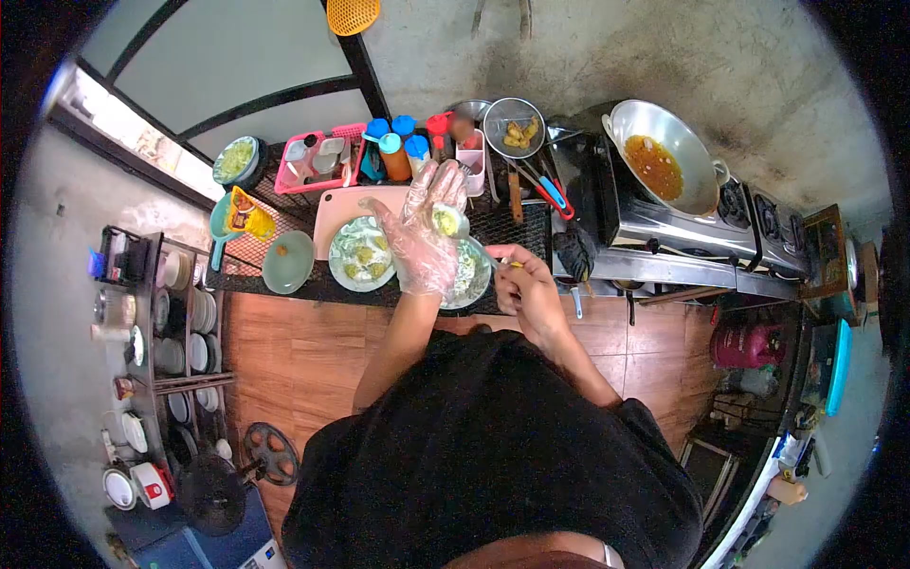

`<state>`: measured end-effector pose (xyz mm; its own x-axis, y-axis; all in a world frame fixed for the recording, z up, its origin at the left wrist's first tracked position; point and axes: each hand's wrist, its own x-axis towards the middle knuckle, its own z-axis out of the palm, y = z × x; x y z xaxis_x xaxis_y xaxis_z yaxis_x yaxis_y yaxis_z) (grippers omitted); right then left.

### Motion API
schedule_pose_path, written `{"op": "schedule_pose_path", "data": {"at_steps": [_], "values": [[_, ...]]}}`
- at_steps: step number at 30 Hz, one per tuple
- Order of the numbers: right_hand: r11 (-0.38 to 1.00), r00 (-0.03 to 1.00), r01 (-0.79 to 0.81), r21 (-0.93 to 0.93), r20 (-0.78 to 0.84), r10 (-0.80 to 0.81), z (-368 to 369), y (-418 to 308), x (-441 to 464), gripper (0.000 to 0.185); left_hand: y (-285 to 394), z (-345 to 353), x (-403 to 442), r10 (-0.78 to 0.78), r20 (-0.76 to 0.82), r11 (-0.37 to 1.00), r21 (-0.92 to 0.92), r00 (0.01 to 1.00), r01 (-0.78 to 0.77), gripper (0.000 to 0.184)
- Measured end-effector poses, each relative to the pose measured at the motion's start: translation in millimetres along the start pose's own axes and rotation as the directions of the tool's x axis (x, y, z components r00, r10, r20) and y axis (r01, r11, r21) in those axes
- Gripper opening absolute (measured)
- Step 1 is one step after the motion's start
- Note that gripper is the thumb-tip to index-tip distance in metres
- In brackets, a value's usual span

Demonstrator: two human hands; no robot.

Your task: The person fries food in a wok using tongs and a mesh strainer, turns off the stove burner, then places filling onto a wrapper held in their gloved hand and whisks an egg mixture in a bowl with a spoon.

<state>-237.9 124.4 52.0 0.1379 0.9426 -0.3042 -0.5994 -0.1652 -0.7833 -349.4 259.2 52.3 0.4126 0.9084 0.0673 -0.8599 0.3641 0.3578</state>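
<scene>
The gloved left hand lies open under a pale lump; apart, the right hand grips a utensil near a bowl

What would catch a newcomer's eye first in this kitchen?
Probably the left hand in its clear plastic glove, held open near the picture's centre with a pale green lump on it. Next, the big silver wok on the stove to the right, with orange-brown liquid inside. Between them, near the wall, a round strainer holds golden-brown pieces.
</scene>
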Motion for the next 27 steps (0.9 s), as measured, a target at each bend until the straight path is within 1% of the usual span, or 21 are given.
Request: {"op": "schedule_pose_path", "data": {"at_steps": [1, 2, 3, 4, 5, 6, 7, 9, 10, 12, 13, 16, 17, 19, 22, 23, 25, 26, 27], "values": [[0.998, 0.998, 0.056, -0.005, -0.007, -0.056, -1, 0, 1, 0.025, 0, -1, 0, 0.001, 0.000, 1.000, 0.000, 1.000, -0.001, 0.098], [0.992, 0.995, 0.092, -0.084, -0.025, -0.095, -1, -4, 0, 0.025, 1, -2, 1, -0.018, 0.033, 0.999, -0.039, 0.999, 0.020, 0.100], [0.992, 0.995, 0.093, -0.084, -0.025, -0.095, -2, -2, 3, 0.025, 1, -2, 1, -0.036, 0.067, 0.996, -0.077, 0.997, 0.042, 0.102], [0.911, 0.951, 0.289, -0.296, -0.022, -0.309, -2, 2, 7, 0.025, 3, -1, -1, -0.036, 0.067, 0.996, -0.077, 0.997, 0.042, 0.102], [0.747, 0.864, 0.450, -0.488, 0.027, -0.503, -3, 5, 8, 0.024, 5, 3, -3, -0.082, 0.053, 0.991, -0.101, 0.995, 0.087, 0.103], [0.638, 0.849, 0.432, -0.637, 0.048, -0.527, -6, 3, 6, 0.025, 6, 6, -6, -0.128, 0.039, 0.983, -0.126, 0.991, 0.132, 0.105], [0.638, 0.849, 0.432, -0.637, 0.047, -0.527, -3, 2, 5, 0.025, 6, 8, -7, -0.129, 0.039, 0.983, -0.126, 0.991, 0.133, 0.105], [0.367, 0.690, 0.551, -0.749, 0.162, -0.705, 7, -5, 2, 0.027, 4, 13, -7, -0.154, 0.080, 0.956, -0.239, 0.985, 0.169, 0.106], [0.367, 0.690, 0.552, -0.749, 0.163, -0.705, 8, -8, 0, 0.027, 4, 15, -7, -0.153, 0.081, 0.956, -0.239, 0.985, 0.168, 0.106], [0.301, 0.783, 0.450, -0.841, 0.210, -0.585, 9, -11, -5, 0.032, 4, 20, -9, -0.159, 0.091, 0.940, -0.291, 0.983, 0.179, 0.107], [0.199, 0.714, 0.496, -0.845, 0.267, -0.647, 9, -8, -4, 0.029, 4, 21, -9, -0.160, 0.090, 0.940, -0.291, 0.983, 0.179, 0.107], [0.187, 0.714, 0.492, -0.850, 0.271, -0.645, 11, -9, -7, 0.030, 6, 24, -9, -0.168, 0.072, 0.923, -0.339, 0.983, 0.183, 0.106], [0.187, 0.715, 0.491, -0.851, 0.272, -0.644, 10, -8, -6, 0.030, 6, 23, -9, -0.164, 0.095, 0.915, -0.357, 0.982, 0.187, 0.106], [0.217, 0.644, 0.580, -0.785, 0.279, -0.712, 8, -4, -3, 0.032, 5, 22, -9, -0.161, 0.119, 0.907, -0.374, 0.980, 0.194, 0.105], [0.207, 0.657, 0.562, -0.801, 0.280, -0.700, 10, -6, -4, 0.034, 6, 19, -8, -0.158, 0.119, 0.906, -0.378, 0.980, 0.192, 0.103], [0.209, 0.659, 0.560, -0.802, 0.278, -0.699, 9, -6, -5, 0.034, 6, 20, -9, -0.164, 0.096, 0.901, -0.392, 0.982, 0.189, 0.104], [0.154, 0.675, 0.526, -0.836, 0.300, -0.674, 7, -6, -3, 0.037, 6, 22, -9, -0.172, 0.077, 0.896, -0.403, 0.982, 0.189, 0.104], [0.153, 0.673, 0.528, -0.835, 0.302, -0.675, 8, -6, -4, 0.037, 6, 23, -9, -0.167, 0.077, 0.900, -0.395, 0.983, 0.184, 0.104], [0.114, 0.663, 0.525, -0.843, 0.321, -0.677, 8, -6, -5, 0.037, 6, 24, -10, -0.162, 0.075, 0.905, -0.387, 0.984, 0.179, 0.103]]}}
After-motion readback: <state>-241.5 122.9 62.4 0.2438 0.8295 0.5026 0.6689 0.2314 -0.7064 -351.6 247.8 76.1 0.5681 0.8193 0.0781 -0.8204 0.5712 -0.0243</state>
